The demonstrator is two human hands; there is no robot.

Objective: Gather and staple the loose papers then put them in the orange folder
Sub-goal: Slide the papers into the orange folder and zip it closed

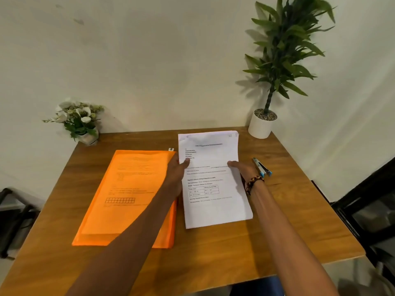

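Pale plaster wall backed a wooden tabletop [213, 248] pushed into a corner. One stack of papers [213, 180] was lifted off the wood near the middle of the far edge, its near end dipping toward the surface. The left hand [177, 176] pinched the stack's left margin, thumb on top and the other fingers hidden beneath; the right hand [243, 171] pinched the right margin the same way. How many sheets the stack held could not be told, though several edges showed at its far right corner.

Such sheets looked light, limp and slippery against one another, so holding both long margins seemed the sensible grip, and tapping them square would likely precede stapling.

One orange folder [128, 197] lay flat toward the left edge, just beside the stack, with printed pages faintly visible through its cover. One stapler [261, 167] lay toward the right edge, near the right wrist. Two plants stood at the far corners: a flower pot [81, 122] on the left, a leafy potted plant [265, 122] on the right.
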